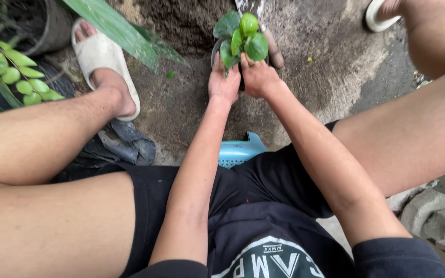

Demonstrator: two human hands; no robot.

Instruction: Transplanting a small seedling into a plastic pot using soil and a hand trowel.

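Item: small potted plant (243, 38), broad glossy green leaves, set in a dark round pot (215, 51) of which only a sliver of rim is seen. Location: on the soil-strewn ground (181, 98), ahead of the seated person, between the two feet.

Left hand (224, 82): laid against the near left side of the pot, fingers together and curved round it, tips hidden under the leaves.

Right hand (257, 77): laid against the near right side, fingers closed round the pot, thumb beside the left hand. The two hands are touching or nearly so; which cannot be told.

Adjacent: a wooden tool handle (274, 49) is seen just right of the plant, lying on the soil. A pale slipper (101, 54) is worn on the left foot. A light blue plastic stool (240, 149) is sat upon. Dark crumpled plastic (124, 144) lies beside the left leg. Leafy branches (11, 72) are noted at the left edge.
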